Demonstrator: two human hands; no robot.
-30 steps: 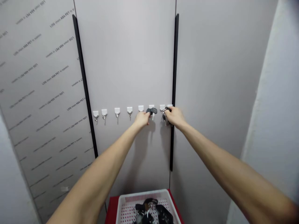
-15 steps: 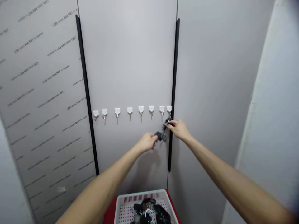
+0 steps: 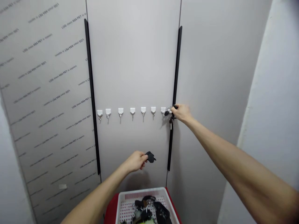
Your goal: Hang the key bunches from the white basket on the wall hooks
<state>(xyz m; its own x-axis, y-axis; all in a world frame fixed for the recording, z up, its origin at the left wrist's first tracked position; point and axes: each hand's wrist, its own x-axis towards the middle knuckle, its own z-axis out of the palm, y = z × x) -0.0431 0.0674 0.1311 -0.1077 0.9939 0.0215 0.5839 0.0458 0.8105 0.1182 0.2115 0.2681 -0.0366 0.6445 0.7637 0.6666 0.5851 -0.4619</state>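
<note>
A row of several white wall hooks (image 3: 132, 111) crosses the pale panel. At its right end my right hand (image 3: 183, 113) is closed on a bunch of keys (image 3: 166, 113) with metal rings and black parts. Part of this bunch dangles below the fingers, against the black strip. The rightmost hook is mostly hidden by the hand and the bunch; whether the ring sits on it I cannot tell. Lower and to the left, my left hand (image 3: 136, 161) pinches some black-headed keys (image 3: 150, 157), held in the air above the basket and apart from the other bunch.
Below stands a white plastic basket (image 3: 142, 193) on a red surface (image 3: 111, 207), holding several dark key bunches and a black item (image 3: 162, 213). Black vertical strips (image 3: 92, 93) edge the panel on both sides. A side wall (image 3: 268, 109) rises at the right.
My left hand has moved down and left with the black-headed keys, away from the other bunch. My right hand has lifted slightly, up to the rightmost hook. The view has shifted a little.
</note>
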